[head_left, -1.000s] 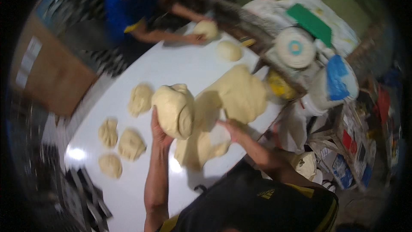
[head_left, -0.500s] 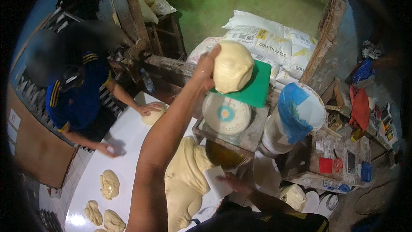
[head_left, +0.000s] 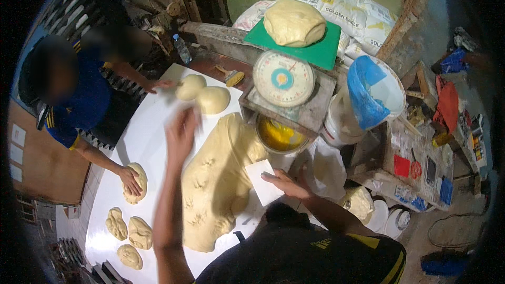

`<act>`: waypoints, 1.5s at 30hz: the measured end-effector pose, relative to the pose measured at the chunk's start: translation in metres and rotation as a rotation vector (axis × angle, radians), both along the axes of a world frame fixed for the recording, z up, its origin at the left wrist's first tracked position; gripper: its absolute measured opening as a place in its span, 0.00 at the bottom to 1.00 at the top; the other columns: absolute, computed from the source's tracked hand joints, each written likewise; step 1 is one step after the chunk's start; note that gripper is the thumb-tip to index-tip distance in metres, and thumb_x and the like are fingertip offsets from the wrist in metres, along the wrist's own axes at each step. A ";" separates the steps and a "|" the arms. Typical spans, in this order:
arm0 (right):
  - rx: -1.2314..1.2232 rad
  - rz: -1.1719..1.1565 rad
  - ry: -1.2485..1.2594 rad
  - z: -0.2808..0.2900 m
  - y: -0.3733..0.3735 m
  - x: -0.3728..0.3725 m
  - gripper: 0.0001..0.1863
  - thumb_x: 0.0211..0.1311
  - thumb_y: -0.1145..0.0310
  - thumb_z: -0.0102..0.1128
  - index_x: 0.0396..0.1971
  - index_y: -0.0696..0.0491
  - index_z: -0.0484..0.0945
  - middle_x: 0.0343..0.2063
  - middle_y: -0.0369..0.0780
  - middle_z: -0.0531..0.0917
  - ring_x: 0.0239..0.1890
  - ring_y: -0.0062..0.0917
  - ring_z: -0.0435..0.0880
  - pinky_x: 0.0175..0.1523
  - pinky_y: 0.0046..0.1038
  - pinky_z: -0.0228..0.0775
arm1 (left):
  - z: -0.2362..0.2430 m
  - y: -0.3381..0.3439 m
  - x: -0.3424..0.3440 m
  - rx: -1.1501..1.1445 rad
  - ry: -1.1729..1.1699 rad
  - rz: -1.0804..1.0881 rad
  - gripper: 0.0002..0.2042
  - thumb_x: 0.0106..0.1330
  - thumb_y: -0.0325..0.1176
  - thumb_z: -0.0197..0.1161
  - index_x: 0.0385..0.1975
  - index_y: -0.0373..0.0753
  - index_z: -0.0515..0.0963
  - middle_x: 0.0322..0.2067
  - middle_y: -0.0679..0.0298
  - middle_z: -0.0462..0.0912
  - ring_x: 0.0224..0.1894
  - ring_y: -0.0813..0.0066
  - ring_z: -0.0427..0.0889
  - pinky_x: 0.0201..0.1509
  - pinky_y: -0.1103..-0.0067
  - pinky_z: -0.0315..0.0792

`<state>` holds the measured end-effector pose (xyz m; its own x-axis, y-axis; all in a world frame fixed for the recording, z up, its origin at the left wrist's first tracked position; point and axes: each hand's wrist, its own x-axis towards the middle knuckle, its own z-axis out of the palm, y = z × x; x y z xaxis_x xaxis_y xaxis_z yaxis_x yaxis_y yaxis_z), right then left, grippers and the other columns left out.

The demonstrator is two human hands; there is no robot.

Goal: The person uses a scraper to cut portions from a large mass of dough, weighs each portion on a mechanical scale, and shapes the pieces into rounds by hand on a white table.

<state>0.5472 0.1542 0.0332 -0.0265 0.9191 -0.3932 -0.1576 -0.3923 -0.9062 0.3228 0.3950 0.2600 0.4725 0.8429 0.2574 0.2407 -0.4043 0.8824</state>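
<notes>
My left hand (head_left: 183, 129), smeared by motion, is raised over the white table beside a large dough sheet (head_left: 213, 184); its fingers are unclear. My right hand (head_left: 286, 184) grips a flat white scraper (head_left: 260, 186) at the sheet's right edge. A large dough lump (head_left: 293, 23) rests on a green board (head_left: 323, 55) above the round scale dial (head_left: 283, 79). Two smooth dough balls (head_left: 213, 100) lie at the table's far end. Several smaller dough pieces (head_left: 141, 231) lie at the left.
A co-worker (head_left: 97, 97) across the table presses a dough piece. Near the scale are a brush (head_left: 229, 76), a yellow-filled bowl (head_left: 279, 137), a bottle (head_left: 182, 51) and a bucket with blue plastic (head_left: 363, 94). Stacked sacks (head_left: 342, 10) lie behind; cluttered shelves (head_left: 415, 168) stand right.
The dough lump that my left hand held now rests on the green board; that hand has drawn back toward me. The co-worker's hand has moved onto a dough piece. The view has shifted.
</notes>
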 end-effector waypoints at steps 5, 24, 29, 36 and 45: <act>0.046 -0.008 -0.069 -0.019 -0.038 -0.065 0.25 0.71 0.56 0.60 0.59 0.58 0.74 0.46 0.38 0.84 0.46 0.25 0.81 0.52 0.29 0.73 | -0.271 -0.263 -0.228 -0.644 0.740 -0.204 0.12 0.72 0.36 0.60 0.44 0.32 0.81 0.31 0.58 0.85 0.33 0.71 0.81 0.40 0.73 0.76; 0.367 0.521 -0.718 0.009 -0.066 -0.272 0.29 0.65 0.56 0.64 0.59 0.60 0.73 0.43 0.55 0.85 0.47 0.47 0.86 0.52 0.41 0.77 | -0.300 -0.385 -0.260 -0.512 0.054 1.114 0.23 0.61 0.40 0.73 0.42 0.28 0.71 0.38 0.42 0.79 0.41 0.45 0.80 0.45 0.63 0.73; 0.602 0.885 -0.927 0.009 -0.067 -0.356 0.21 0.67 0.59 0.60 0.52 0.59 0.76 0.36 0.51 0.86 0.40 0.47 0.86 0.44 0.42 0.79 | -0.322 -0.404 -0.268 -0.504 -0.121 1.114 0.13 0.64 0.28 0.65 0.44 0.28 0.75 0.33 0.46 0.84 0.35 0.53 0.86 0.41 0.67 0.77; 0.732 1.090 -1.121 -0.051 -0.098 -0.417 0.18 0.69 0.59 0.56 0.51 0.54 0.76 0.32 0.52 0.85 0.39 0.49 0.86 0.44 0.45 0.79 | -0.312 -0.449 -0.296 -0.720 -0.170 1.251 0.09 0.64 0.28 0.66 0.40 0.30 0.81 0.33 0.58 0.88 0.34 0.75 0.85 0.40 0.77 0.78; 0.403 0.802 -0.916 -0.032 -0.060 -0.327 0.43 0.65 0.42 0.60 0.70 0.58 0.64 0.53 0.60 0.80 0.58 0.46 0.80 0.61 0.40 0.72 | -0.235 -0.395 -0.351 -0.421 -0.386 1.036 0.23 0.76 0.32 0.55 0.67 0.27 0.67 0.64 0.48 0.74 0.67 0.63 0.72 0.71 0.71 0.63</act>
